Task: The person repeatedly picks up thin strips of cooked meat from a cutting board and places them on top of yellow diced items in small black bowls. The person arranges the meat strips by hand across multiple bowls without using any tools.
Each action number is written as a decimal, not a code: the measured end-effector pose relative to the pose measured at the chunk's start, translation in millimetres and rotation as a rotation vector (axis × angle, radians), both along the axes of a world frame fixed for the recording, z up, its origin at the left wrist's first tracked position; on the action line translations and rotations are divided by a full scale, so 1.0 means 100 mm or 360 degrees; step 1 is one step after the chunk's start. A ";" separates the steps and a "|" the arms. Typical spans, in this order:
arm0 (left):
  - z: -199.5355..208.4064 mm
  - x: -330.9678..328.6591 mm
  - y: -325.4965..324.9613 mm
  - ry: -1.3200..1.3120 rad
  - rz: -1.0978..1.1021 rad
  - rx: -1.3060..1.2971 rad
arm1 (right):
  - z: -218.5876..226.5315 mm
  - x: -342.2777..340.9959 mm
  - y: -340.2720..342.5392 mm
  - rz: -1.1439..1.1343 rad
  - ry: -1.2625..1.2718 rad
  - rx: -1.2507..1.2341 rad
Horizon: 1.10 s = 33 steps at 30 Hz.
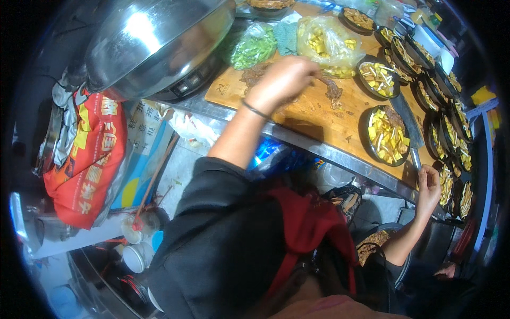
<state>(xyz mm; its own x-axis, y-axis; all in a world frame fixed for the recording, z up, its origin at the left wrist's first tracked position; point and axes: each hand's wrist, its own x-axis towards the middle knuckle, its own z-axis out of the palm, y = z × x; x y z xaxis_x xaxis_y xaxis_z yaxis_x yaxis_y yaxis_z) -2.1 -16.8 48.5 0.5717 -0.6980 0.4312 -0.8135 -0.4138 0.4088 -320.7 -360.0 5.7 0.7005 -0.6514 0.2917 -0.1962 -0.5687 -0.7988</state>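
Note:
My left hand (291,75) is over the wooden cutting board (303,119), its fingers closed on a strip of dark brown meat (330,87) that hangs to their right. Small brown scraps lie on the board around it. My right hand (429,187) is lower, by the board's right end, with its fingers closed round the handle of a dark-bladed knife (408,118). The blade points away from me, beside two black bowls. The nearer bowl (390,135) holds yellow chunks, pale strips and some brown meat; the farther bowl (378,78) holds yellow chunks and pale strips.
Bags of green vegetables (254,45) and yellow chunks (326,40) rest at the board's far side. A large steel lid (159,42) covers a cooker at left, above a red sack (90,154). Several filled black bowls (425,95) crowd the right. A pot of brown food (374,245) stands below.

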 end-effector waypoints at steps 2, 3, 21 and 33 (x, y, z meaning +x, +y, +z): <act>0.03 0.12 0.38 0.0063 -0.0029 0.0311 | 0.06 0.00 0.10 0.0032 -0.0041 0.0026; 0.03 0.15 0.53 0.0053 -0.0049 0.0462 | 0.10 0.02 0.17 0.0067 -0.0054 0.0002; 0.40 -0.27 -0.30 0.1315 -0.0629 -0.0534 | 0.83 1.24 1.48 0.0816 -0.0399 0.0088; -0.01 -0.64 -1.05 0.1888 -0.0893 -0.0446 | 0.65 0.93 0.84 0.0412 0.0188 0.0458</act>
<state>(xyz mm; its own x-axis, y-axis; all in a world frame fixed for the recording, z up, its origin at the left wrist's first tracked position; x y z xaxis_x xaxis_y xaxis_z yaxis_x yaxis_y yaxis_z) -66.4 -121.9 47.8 0.3648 -0.9300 0.0439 0.0582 0.0698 0.9959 -227.2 -276.1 70.8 0.8700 -0.4922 0.0311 -0.1755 -0.3679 -0.9131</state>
